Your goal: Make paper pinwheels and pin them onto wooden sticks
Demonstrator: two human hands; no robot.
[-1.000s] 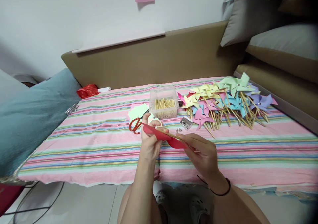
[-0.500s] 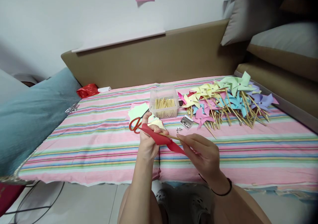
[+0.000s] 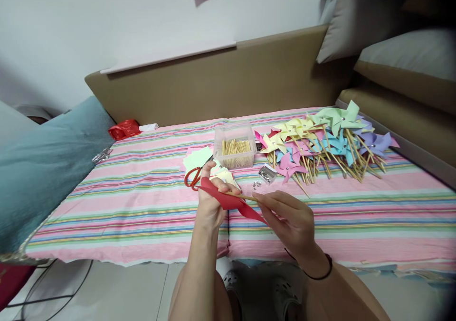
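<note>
A red paper pinwheel (image 3: 228, 201) is gripped in my left hand (image 3: 211, 202), whose fingers close around its paper from behind. My right hand (image 3: 290, 219) pinches a thin wooden stick (image 3: 245, 197), its far end lying against the back of the red paper. Beyond my hands are a clear plastic box of sticks (image 3: 235, 145) and a small box of metal pins (image 3: 267, 174), with a few pins (image 3: 256, 185) loose beside it. Orange-handled scissors (image 3: 192, 176) rest near pale paper sheets (image 3: 198, 160), just past my left hand.
Finished pinwheels (image 3: 331, 140) in several colours are piled at the right on the striped cloth (image 3: 124, 216). A red plastic bag (image 3: 124, 129) and metal clips (image 3: 102, 155) lie at the left, beside a blue cushion (image 3: 53, 169).
The view has shifted very slightly. Both hands keep nearly the same pose, still holding the red paper and the stick.
</note>
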